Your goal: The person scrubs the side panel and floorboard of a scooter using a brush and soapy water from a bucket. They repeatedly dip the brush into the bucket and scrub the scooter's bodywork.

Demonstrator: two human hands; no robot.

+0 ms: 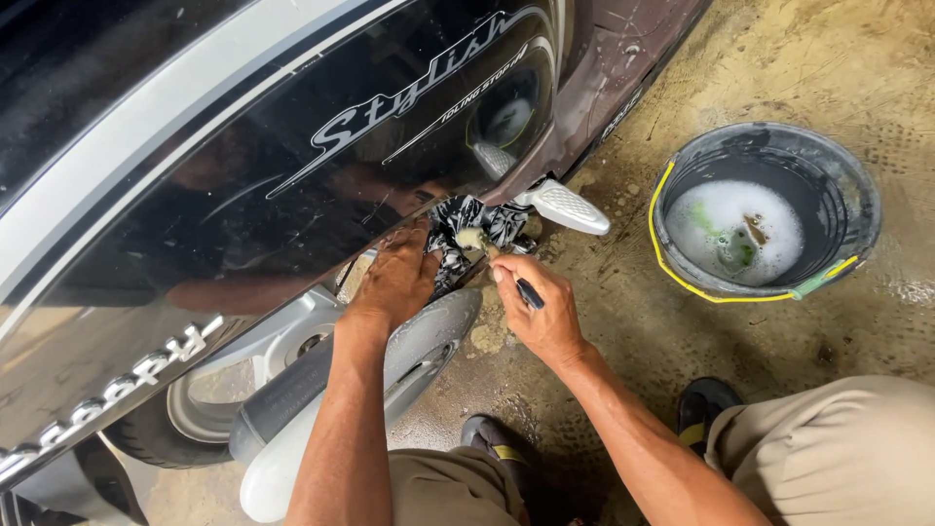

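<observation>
I look down at the side of a glossy black scooter. My left hand lies flat against the lower edge of its body panel, above the silver exhaust. My right hand grips a small brush with a dark handle. The soapy bristle end touches the black engine parts under the panel, beside a silver footrest.
A dark bucket with a yellow handle stands on the wet concrete floor at the right, holding foamy water. My knees in beige trousers and dark sandals fill the bottom. The rear wheel is at lower left.
</observation>
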